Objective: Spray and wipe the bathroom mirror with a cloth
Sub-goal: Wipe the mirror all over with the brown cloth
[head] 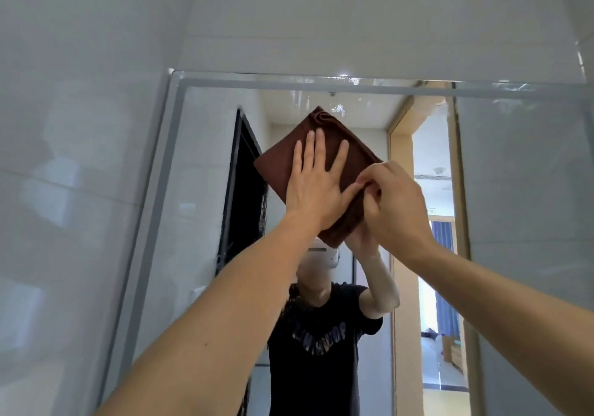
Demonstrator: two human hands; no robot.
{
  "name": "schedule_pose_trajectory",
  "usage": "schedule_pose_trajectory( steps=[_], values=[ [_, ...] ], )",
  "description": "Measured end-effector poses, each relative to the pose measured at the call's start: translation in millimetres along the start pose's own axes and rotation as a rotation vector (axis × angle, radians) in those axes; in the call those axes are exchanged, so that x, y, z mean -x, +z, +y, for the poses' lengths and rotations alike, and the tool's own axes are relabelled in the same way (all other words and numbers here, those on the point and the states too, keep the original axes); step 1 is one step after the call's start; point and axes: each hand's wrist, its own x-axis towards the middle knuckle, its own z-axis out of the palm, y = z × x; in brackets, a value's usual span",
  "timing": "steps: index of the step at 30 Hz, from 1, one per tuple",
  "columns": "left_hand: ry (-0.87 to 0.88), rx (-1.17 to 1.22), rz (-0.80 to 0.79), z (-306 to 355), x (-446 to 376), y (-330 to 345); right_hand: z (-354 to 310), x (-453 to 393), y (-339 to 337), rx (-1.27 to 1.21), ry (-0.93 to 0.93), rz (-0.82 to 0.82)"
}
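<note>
On mirror (pixel 205 165): left hand (pixel 316 187) flat on cloth (pixel 279 165); right hand (pixel 390 203) pinching edge.

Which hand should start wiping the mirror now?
Probably the left hand: its straight fingers already press the brown cloth flat on the mirror. The right hand only pinches the cloth's edge.

Home bathroom: glossy white wall tiles (pixel 80 158), framed mirror (pixel 199 190) (doorway (pixel 434 222) reflected).

Pale glossy wall tiles (pixel 80 165) are covering the left and far walls, catching soft reflections. A horizontal grout line (pixel 353 38) is running across the far wall, high up.
</note>
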Motion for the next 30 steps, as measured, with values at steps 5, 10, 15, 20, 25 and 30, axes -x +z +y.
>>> schedule_pose_trajectory(
  steps=[5, 10, 15, 20, 25, 30],
  values=[
    [0.080, -0.012, -0.013, -16, -30, -10, -7, -17, -2, 0.010, -0.031, -0.017],
    [0.143, -0.024, -0.043, -21, -61, -16, -14, -31, -5, 0.053, -0.075, -0.050],
    [0.286, -0.034, -0.011, -45, -96, -25, -23, -37, 0, 0.149, -0.171, -0.085],
    [0.295, -0.023, 0.060, -81, -109, -22, -39, -41, 15, 0.207, -0.201, -0.090],
    [0.200, -0.009, 0.080, -127, -100, -25, -63, -51, 37, 0.174, -0.213, -0.098],
    [0.008, -0.015, 0.103, -197, -84, -26, -84, -52, 64, 0.197, -0.223, -0.150]
  ],
)
